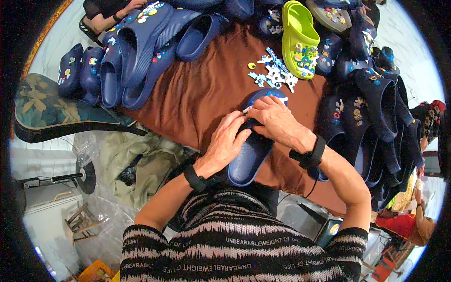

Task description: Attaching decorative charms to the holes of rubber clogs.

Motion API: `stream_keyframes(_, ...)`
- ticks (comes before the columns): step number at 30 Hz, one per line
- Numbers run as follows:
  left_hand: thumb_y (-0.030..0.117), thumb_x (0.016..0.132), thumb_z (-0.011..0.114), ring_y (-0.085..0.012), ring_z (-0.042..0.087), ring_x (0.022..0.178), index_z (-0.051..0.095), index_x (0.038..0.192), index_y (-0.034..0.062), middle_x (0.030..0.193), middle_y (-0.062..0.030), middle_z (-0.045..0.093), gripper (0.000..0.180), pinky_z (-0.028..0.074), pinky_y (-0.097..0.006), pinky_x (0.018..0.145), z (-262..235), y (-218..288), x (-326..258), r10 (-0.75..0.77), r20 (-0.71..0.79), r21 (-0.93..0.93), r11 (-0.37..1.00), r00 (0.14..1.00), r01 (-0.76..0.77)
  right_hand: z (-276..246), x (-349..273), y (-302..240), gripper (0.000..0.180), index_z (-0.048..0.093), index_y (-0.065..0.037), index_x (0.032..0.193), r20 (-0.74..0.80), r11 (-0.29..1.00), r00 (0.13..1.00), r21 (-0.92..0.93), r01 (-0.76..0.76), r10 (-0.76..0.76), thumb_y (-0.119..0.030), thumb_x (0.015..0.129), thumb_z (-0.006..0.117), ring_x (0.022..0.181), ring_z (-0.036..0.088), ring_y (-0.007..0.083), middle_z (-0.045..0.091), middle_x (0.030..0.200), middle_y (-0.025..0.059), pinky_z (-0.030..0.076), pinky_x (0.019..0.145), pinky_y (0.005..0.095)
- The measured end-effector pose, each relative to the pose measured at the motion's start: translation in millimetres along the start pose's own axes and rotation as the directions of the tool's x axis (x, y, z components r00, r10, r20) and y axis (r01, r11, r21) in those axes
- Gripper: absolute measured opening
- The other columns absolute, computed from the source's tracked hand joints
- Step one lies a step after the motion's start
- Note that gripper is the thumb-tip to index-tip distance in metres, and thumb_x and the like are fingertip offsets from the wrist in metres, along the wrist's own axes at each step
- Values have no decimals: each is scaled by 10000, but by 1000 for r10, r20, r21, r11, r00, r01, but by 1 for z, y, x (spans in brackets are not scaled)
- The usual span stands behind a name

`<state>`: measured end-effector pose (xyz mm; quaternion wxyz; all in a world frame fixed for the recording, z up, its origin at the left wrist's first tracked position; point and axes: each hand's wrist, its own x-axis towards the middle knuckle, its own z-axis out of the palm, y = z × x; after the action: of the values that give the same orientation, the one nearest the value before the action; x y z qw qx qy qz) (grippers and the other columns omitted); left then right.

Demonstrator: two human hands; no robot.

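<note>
A blue clog [249, 162] lies in front of me at the near edge of the brown cloth, its toe pointing away. My left hand [228, 141] is closed at the left side of its upper, fingertips by the opening. Across the top of the upper, my right hand [279, 120] is bent with its fingers curled down on it. A small pale bit shows between the fingertips, too hidden to name. Past the toe lies a loose pile of blue, white and black shoe charms [277, 73]. Beside the pile stands a lime-green clog [300, 42] covered in charms.
Blue clogs [136, 61] are heaped at the far left, and more dark clogs [371, 117] line the right side. Brown cloth [202, 94] covers the table. A patterned chair seat [56, 103] stands at the left. Another person's arm [110, 21] reaches in at the far left.
</note>
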<state>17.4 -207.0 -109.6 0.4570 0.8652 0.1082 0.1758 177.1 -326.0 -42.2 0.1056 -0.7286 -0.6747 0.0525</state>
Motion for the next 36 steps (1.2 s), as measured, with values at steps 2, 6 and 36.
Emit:
stream_keyframes(2,231,951,602,-400,493,1283,568,1241,-45,1345,-238,526,402,393,-435,1087,2,-3,2,8,4,32,999,1000,-8,4,0,2,325,666,-84,1048,1,1000,1000,-12,12,-12,-163,742,744,1092,571,303,623,1024,103,416,1007,459)
stream_keyframes(6,221,937,612,-397,493,1274,557,1261,-28,1326,-233,535,411,391,-443,1087,1,0,5,36,23,114,993,999,-39,14,-5,8,377,642,-86,1090,-54,999,998,7,34,-34,-191,746,752,1119,554,314,607,1067,107,396,1028,474)
stream_keyframes(36,326,1007,520,-381,151,1508,255,1536,3,1598,-267,195,674,155,-440,1220,2,-1,38,113,351,81,985,930,-150,19,-84,-7,484,589,-58,1288,-235,950,924,152,-271,301,13,810,571,1008,608,340,574,1161,155,507,874,432)
